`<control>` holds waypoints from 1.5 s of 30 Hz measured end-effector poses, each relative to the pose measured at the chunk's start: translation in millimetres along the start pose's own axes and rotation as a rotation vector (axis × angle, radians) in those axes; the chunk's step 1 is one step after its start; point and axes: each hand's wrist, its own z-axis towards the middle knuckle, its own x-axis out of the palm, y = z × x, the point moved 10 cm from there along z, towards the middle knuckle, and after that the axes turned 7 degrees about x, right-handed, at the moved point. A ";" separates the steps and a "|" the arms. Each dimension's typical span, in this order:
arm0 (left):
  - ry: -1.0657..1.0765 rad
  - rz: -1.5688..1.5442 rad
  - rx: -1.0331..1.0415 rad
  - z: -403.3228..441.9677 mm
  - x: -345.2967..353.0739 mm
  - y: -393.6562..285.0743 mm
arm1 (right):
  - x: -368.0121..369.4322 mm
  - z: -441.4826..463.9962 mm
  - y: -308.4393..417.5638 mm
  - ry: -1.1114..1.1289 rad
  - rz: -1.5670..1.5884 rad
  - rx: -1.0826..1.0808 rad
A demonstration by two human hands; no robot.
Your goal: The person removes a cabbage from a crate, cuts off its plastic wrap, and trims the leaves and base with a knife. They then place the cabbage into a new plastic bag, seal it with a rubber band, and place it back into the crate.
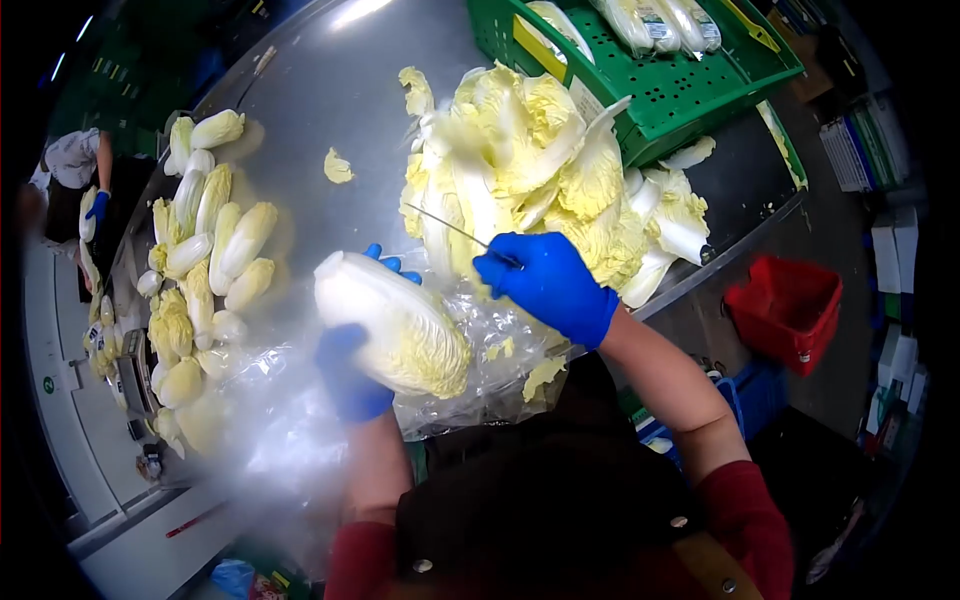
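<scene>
From my remote station I view the gloved left hand (354, 376) holding a napa cabbage (388, 322), its spread fingers wrapped around the far side. The right hand (555, 285) curls its fingers around a knife (447, 225); beyond them, loose cabbage leaves (505, 150) lie heaped on the counter (310, 85). Other cabbages (249, 240) lie left of the left fingers.

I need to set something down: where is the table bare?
The widest bare patch of table lies between the whole cabbages and the leaf pile, around a leaf scrap. Crowded: the cabbage side, the leaf pile by the green crate, and the near edge under plastic film.
</scene>
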 end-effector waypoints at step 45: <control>-0.010 -0.340 -0.062 1.0 -1.8 35.2 | -4.0 -34.9 51.1 -0.086 0.156 -0.267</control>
